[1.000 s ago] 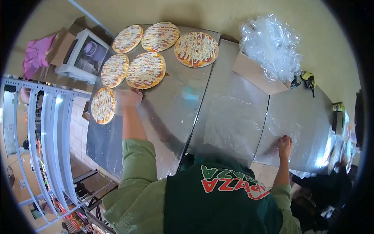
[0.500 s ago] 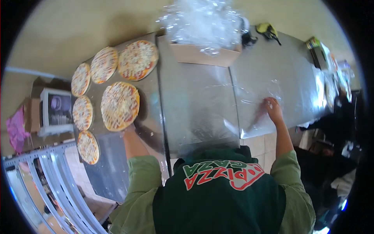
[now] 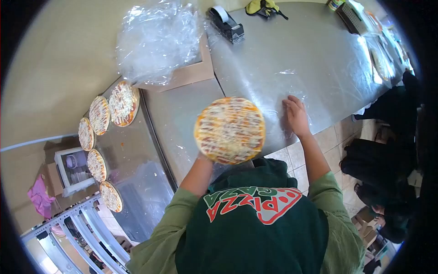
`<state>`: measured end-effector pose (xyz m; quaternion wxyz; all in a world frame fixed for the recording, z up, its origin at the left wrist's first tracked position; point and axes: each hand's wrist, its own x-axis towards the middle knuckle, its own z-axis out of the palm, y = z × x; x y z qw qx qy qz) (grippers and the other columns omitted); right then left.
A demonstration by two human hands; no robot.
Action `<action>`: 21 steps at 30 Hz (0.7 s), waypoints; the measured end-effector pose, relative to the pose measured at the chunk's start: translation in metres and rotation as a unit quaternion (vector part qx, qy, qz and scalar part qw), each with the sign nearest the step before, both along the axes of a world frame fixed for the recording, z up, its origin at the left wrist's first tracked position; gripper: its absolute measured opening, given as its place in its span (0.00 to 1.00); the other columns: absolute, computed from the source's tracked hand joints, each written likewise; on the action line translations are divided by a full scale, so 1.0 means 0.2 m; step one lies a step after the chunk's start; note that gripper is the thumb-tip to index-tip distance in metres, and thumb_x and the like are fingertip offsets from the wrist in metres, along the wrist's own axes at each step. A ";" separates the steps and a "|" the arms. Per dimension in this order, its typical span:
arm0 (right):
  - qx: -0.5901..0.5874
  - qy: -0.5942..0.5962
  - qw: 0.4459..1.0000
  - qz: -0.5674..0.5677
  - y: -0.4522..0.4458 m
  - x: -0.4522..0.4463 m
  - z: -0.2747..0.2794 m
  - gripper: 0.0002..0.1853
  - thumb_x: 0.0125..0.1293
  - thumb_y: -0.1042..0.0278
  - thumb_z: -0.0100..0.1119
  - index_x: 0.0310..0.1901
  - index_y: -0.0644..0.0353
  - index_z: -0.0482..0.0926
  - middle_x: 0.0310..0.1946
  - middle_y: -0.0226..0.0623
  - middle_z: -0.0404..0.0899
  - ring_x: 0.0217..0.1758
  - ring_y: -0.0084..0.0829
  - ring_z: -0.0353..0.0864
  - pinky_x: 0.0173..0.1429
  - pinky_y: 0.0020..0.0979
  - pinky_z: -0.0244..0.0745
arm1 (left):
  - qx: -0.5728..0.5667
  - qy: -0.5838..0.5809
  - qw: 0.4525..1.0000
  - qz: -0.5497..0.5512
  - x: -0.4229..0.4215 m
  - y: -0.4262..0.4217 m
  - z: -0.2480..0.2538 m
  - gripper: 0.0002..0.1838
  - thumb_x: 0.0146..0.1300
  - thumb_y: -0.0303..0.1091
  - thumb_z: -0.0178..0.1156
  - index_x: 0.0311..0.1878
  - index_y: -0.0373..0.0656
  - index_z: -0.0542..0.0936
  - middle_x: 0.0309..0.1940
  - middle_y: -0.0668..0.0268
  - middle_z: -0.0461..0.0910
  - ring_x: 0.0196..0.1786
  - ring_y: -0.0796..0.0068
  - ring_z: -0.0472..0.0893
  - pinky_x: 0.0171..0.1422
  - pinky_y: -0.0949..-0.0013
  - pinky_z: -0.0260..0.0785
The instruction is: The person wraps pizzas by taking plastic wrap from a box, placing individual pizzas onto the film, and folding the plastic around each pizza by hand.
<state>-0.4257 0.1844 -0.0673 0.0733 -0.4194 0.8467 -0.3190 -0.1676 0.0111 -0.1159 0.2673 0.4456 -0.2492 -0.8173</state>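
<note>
The left hand (image 3: 205, 160) holds a pizza (image 3: 230, 130) from below; right of that pizza, the right hand (image 3: 295, 112) touches clear film (image 3: 286, 72), grip unclear.

On the dark green garment (image 3: 255, 246), between the left hand (image 3: 205, 159) and the right hand (image 3: 295, 113) and nearer the body, red lettering (image 3: 241, 206) edged in white reads "PIZZA", upside down to the camera. The green second word (image 3: 223, 197) beside it ends in "AZA"; its first letter is uncertain. Well beyond the right hand, a small container (image 3: 336, 4) has markings too tiny to read.
</note>
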 end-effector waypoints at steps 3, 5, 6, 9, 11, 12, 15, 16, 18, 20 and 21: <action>0.021 -0.037 0.999 0.005 0.01 -0.02 0.02 0.14 0.60 0.74 0.48 0.47 0.60 0.77 0.55 0.44 0.70 0.58 0.46 0.67 0.63 0.38 0.62 | 0.002 0.021 0.995 -0.099 -0.19 0.06 -0.08 0.33 0.66 0.59 0.36 0.65 0.44 0.61 0.62 0.56 0.64 0.64 0.56 0.65 0.64 0.47 0.61; 0.025 -0.046 0.999 0.008 0.01 -0.01 0.02 0.14 0.60 0.74 0.49 0.47 0.60 0.77 0.55 0.45 0.70 0.58 0.46 0.67 0.63 0.38 0.62 | 0.006 0.069 0.987 -0.148 -0.20 0.05 -0.12 0.34 0.66 0.60 0.36 0.65 0.44 0.62 0.62 0.56 0.64 0.63 0.56 0.65 0.64 0.48 0.61; 0.017 -0.042 0.999 0.008 0.02 -0.02 0.02 0.14 0.59 0.74 0.50 0.46 0.60 0.77 0.55 0.45 0.70 0.57 0.46 0.68 0.62 0.38 0.63 | 0.039 0.128 0.980 -0.148 -0.20 0.04 -0.10 0.34 0.66 0.60 0.36 0.64 0.44 0.62 0.62 0.56 0.64 0.63 0.57 0.65 0.64 0.48 0.61; -0.012 -0.050 0.999 -0.004 0.02 -0.03 -0.01 0.13 0.58 0.74 0.51 0.45 0.59 0.78 0.53 0.44 0.72 0.55 0.46 0.69 0.60 0.38 0.65 | 0.160 0.214 0.954 -0.138 -0.14 -0.03 0.16 0.34 0.66 0.61 0.36 0.64 0.42 0.62 0.60 0.57 0.67 0.61 0.62 0.68 0.62 0.54 0.65; -0.032 -0.071 0.996 -0.036 0.00 0.00 0.01 0.13 0.57 0.74 0.52 0.45 0.59 0.78 0.51 0.43 0.73 0.53 0.46 0.70 0.59 0.39 0.65 | 0.183 0.163 0.957 -0.152 -0.06 -0.05 0.27 0.36 0.66 0.62 0.35 0.64 0.42 0.62 0.60 0.56 0.67 0.60 0.63 0.70 0.59 0.56 0.68; -0.054 -0.038 0.997 -0.039 -0.03 0.04 0.06 0.13 0.57 0.73 0.53 0.44 0.59 0.78 0.49 0.43 0.73 0.52 0.45 0.70 0.58 0.39 0.65 | 0.152 0.105 0.965 -0.187 0.03 -0.09 0.26 0.34 0.66 0.61 0.38 0.63 0.40 0.63 0.59 0.55 0.68 0.58 0.62 0.71 0.57 0.57 0.69; -0.119 -0.026 0.992 0.011 -0.19 0.35 0.12 0.12 0.54 0.70 0.56 0.41 0.58 0.78 0.43 0.43 0.74 0.48 0.43 0.71 0.54 0.40 0.65 | -0.016 -0.104 0.965 -0.238 0.37 -0.29 0.22 0.30 0.65 0.55 0.46 0.56 0.36 0.69 0.53 0.54 0.73 0.54 0.60 0.74 0.52 0.57 0.71; 0.068 -0.172 0.982 0.029 -0.29 0.55 0.22 0.17 0.55 0.66 0.58 0.47 0.57 0.75 0.45 0.42 0.73 0.52 0.44 0.69 0.58 0.40 0.63 | -0.119 -0.196 0.948 -0.221 0.46 -0.36 0.24 0.28 0.64 0.54 0.50 0.52 0.34 0.73 0.50 0.54 0.76 0.52 0.60 0.75 0.51 0.57 0.70; 0.058 -0.151 0.911 0.378 -0.42 0.90 0.17 0.24 0.51 0.56 0.63 0.49 0.56 0.75 0.48 0.40 0.73 0.54 0.42 0.70 0.57 0.39 0.65 | -0.366 -0.438 0.787 -0.235 0.53 -0.51 0.38 0.21 0.61 0.47 0.56 0.42 0.35 0.76 0.41 0.54 0.79 0.44 0.59 0.78 0.48 0.57 0.69; 0.089 -0.053 0.843 0.528 -0.47 1.25 0.16 0.26 0.51 0.52 0.62 0.48 0.62 0.74 0.47 0.44 0.73 0.51 0.44 0.72 0.54 0.41 0.68 | -0.505 -0.489 0.674 -0.228 0.56 -0.56 0.38 0.20 0.57 0.44 0.58 0.41 0.35 0.76 0.35 0.52 0.79 0.42 0.54 0.79 0.47 0.57 0.70; 0.062 0.013 0.812 0.581 -0.48 1.41 0.03 0.25 0.52 0.53 0.61 0.46 0.64 0.73 0.45 0.46 0.73 0.49 0.45 0.73 0.50 0.41 0.71 | -0.569 -0.509 0.608 -0.218 0.58 -0.59 0.38 0.19 0.55 0.42 0.59 0.40 0.35 0.76 0.32 0.50 0.78 0.41 0.52 0.79 0.47 0.56 0.70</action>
